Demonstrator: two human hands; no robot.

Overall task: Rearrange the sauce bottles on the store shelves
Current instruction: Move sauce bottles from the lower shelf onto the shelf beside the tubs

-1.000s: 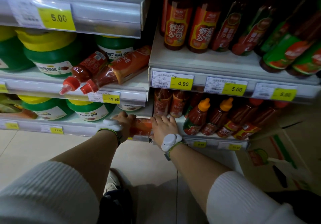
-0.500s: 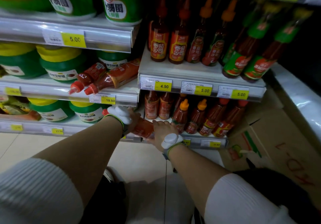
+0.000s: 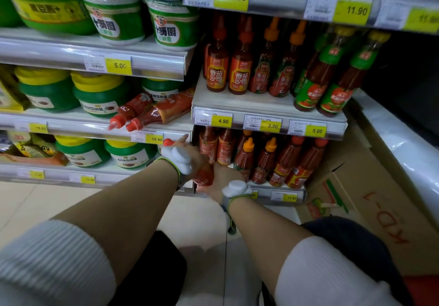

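A red sauce bottle [image 3: 204, 175] with a red cap is tilted between my two hands at the front of the lowest shelf [image 3: 280, 190]. My left hand [image 3: 190, 153] grips its upper part near the cap. My right hand [image 3: 222, 180] holds its lower end from the right. Behind them several red sauce bottles [image 3: 261, 161] stand upright on that shelf. Two squeeze bottles [image 3: 152, 113] lie on their sides on the middle left shelf. More upright sauce bottles [image 3: 240, 68] fill the shelf above.
Green tubs with yellow lids [image 3: 99, 96] line the left shelves. A cardboard box [image 3: 370, 201] lies on the floor at the right, beside a white ledge [image 3: 403, 144]. Yellow price tags [image 3: 223, 121] run along the shelf edges. Pale floor tiles [image 3: 71, 199] lie below.
The view has tilted up, showing higher shelves. Both hands have brought the bottle from lying flat at the shelf edge to a steeper tilt, cap now up by the left hand.
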